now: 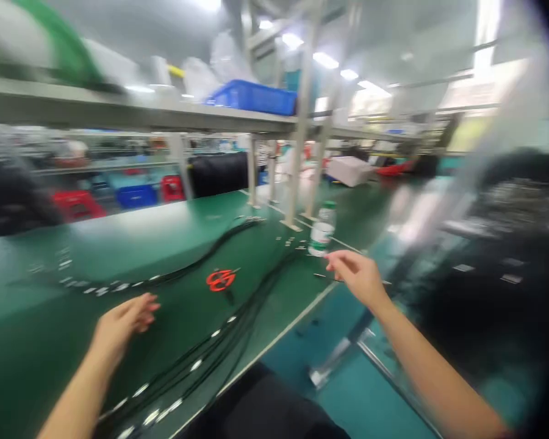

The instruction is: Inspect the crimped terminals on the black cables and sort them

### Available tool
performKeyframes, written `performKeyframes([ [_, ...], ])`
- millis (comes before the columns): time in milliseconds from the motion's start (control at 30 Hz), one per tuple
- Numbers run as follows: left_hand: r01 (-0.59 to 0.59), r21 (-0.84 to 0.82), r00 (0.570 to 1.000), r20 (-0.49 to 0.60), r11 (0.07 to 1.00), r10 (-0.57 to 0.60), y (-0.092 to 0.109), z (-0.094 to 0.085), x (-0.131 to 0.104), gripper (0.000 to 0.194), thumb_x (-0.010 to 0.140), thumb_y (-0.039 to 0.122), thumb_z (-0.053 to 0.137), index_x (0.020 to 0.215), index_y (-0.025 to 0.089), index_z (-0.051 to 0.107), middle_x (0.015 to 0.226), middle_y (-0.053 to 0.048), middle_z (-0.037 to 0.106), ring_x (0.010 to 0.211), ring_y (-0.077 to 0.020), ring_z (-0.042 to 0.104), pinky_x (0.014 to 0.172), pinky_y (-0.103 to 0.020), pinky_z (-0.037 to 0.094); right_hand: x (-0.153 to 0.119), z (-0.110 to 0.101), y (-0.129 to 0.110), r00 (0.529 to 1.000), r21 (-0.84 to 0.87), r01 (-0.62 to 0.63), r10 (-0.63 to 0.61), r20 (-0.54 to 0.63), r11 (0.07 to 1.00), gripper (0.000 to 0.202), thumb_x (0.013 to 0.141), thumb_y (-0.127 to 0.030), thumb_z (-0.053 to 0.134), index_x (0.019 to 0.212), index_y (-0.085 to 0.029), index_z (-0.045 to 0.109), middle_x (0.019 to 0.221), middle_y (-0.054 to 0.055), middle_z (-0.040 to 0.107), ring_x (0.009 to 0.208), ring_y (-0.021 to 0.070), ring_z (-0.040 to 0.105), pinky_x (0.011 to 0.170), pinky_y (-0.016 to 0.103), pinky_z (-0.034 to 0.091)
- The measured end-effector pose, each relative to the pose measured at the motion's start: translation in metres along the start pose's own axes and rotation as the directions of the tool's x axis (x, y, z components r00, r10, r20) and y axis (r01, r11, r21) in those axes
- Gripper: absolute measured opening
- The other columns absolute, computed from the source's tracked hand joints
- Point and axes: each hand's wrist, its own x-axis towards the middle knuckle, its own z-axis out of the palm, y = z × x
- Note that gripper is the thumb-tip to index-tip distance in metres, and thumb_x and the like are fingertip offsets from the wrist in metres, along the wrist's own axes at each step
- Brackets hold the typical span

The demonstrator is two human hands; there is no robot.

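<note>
My right hand (354,277) pinches a thin dark rod (322,277) over the table's front edge, close to a clear plastic bottle (322,231) with a green cap. The rod's exact kind is too blurred to tell. My left hand (125,320) hovers above the green table, fingers loosely bent and slightly apart, with nothing visible in them. A bundle of black cables (229,335) with pale ends lies between my hands along the front edge. Behind it rests a pair of orange-handled scissors (220,280). Another row of black cables (201,259) stretches across the table farther back.
A shelf (165,113) on white posts (302,122) runs above the table and carries a blue bin (256,97) and plastic bags. Red and blue stools (136,196) stand beyond. To the right, a dark heap (498,268) is smeared by motion.
</note>
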Motion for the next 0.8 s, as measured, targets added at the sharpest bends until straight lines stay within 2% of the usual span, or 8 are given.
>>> performKeyframes([
  [100, -0.017, -0.129, 0.999, -0.030, 0.992, 0.013, -0.029, -0.031, 0.005, 0.040, 0.083, 0.047, 0.065, 0.096, 0.009, 0.065, 0.085, -0.006, 0.068, 0.058, -0.0092, 0.055, 0.049, -0.020, 0.042, 0.031, 0.108, -0.017, 0.871, -0.006, 0.226, -0.199, 0.448, 0.974, 0.020, 0.084, -0.037, 0.064, 0.095, -0.023, 0.073, 0.086, 0.003, 0.070, 0.066, 0.0146, 0.059, 0.063, 0.029, 0.048],
  [233, -0.043, -0.217, 0.999, -0.011, 0.975, 0.042, -0.042, -0.030, 0.020, 0.045, 0.077, 0.050, 0.068, 0.092, 0.008, 0.068, 0.083, -0.010, 0.070, 0.052, -0.0085, 0.055, 0.044, -0.018, 0.040, 0.065, 0.244, -0.032, 0.638, 0.004, 0.451, -0.326, 0.698, 0.892, 0.021, 0.087, -0.025, 0.059, 0.105, -0.022, 0.070, 0.107, 0.005, 0.068, 0.088, 0.0178, 0.062, 0.081, 0.033, 0.049],
  [300, -0.036, -0.243, 0.999, 0.016, 0.969, 0.041, -0.044, -0.026, 0.024, 0.041, 0.078, 0.047, 0.067, 0.090, 0.008, 0.068, 0.081, -0.011, 0.070, 0.051, -0.0085, 0.056, 0.042, -0.017, 0.040, 0.078, 0.299, -0.034, 0.591, -0.035, 0.508, -0.318, 0.741, 0.861, 0.023, 0.089, -0.022, 0.057, 0.110, -0.019, 0.067, 0.115, 0.008, 0.065, 0.099, 0.0191, 0.061, 0.087, 0.036, 0.049],
  [400, -0.009, -0.271, 0.998, 0.064, 0.963, 0.027, -0.046, -0.024, 0.023, 0.036, 0.080, 0.042, 0.067, 0.089, 0.007, 0.068, 0.078, -0.011, 0.070, 0.047, -0.0080, 0.056, 0.039, -0.016, 0.038, 0.091, 0.354, -0.032, 0.584, -0.112, 0.542, -0.278, 0.763, 0.833, 0.021, 0.091, -0.028, 0.058, 0.107, -0.015, 0.064, 0.112, 0.009, 0.065, 0.100, 0.0190, 0.061, 0.090, 0.040, 0.050],
  [500, 0.022, -0.303, 0.995, 0.104, 0.953, 0.010, -0.048, -0.023, 0.024, 0.035, 0.081, 0.042, 0.068, 0.088, 0.008, 0.067, 0.077, -0.010, 0.070, 0.045, -0.0083, 0.056, 0.037, -0.016, 0.039, 0.100, 0.376, -0.029, 0.609, -0.137, 0.530, -0.263, 0.748, 0.837, 0.016, 0.092, -0.028, 0.056, 0.094, -0.015, 0.065, 0.101, 0.007, 0.066, 0.091, 0.0177, 0.063, 0.085, 0.039, 0.051],
  [600, 0.059, -0.354, 0.990, 0.141, 0.933, -0.009, -0.049, -0.023, 0.025, 0.040, 0.082, 0.047, 0.066, 0.089, 0.008, 0.066, 0.079, -0.011, 0.070, 0.044, -0.0097, 0.057, 0.037, -0.018, 0.042, 0.108, 0.372, -0.030, 0.655, -0.080, 0.482, -0.298, 0.695, 0.872, 0.017, 0.091, -0.025, 0.051, 0.091, -0.017, 0.066, 0.102, 0.008, 0.066, 0.094, 0.0201, 0.063, 0.087, 0.038, 0.049],
  [700, 0.108, -0.424, 0.980, 0.195, 0.899, -0.026, -0.048, -0.024, 0.025, 0.055, 0.087, 0.060, 0.055, 0.101, 0.007, 0.064, 0.090, -0.016, 0.071, 0.047, -0.0113, 0.060, 0.039, -0.020, 0.046, 0.118, 0.341, -0.036, 0.709, -0.003, 0.395, -0.303, 0.637, 0.919, 0.024, 0.090, -0.033, 0.048, 0.098, -0.018, 0.064, 0.097, 0.009, 0.068, 0.086, 0.0204, 0.064, 0.082, 0.037, 0.051],
  [800, 0.147, -0.540, 0.972, 0.234, 0.829, -0.020, -0.045, -0.029, 0.026, 0.073, 0.087, 0.072, 0.039, 0.117, 0.007, 0.055, 0.110, -0.021, 0.068, 0.056, -0.0134, 0.065, 0.042, -0.021, 0.049, 0.121, 0.283, -0.042, 0.753, 0.086, 0.286, -0.279, 0.596, 0.954, 0.035, 0.085, -0.051, 0.052, 0.096, -0.020, 0.065, 0.085, 0.007, 0.069, 0.074, 0.0196, 0.065, 0.074, 0.036, 0.054],
])
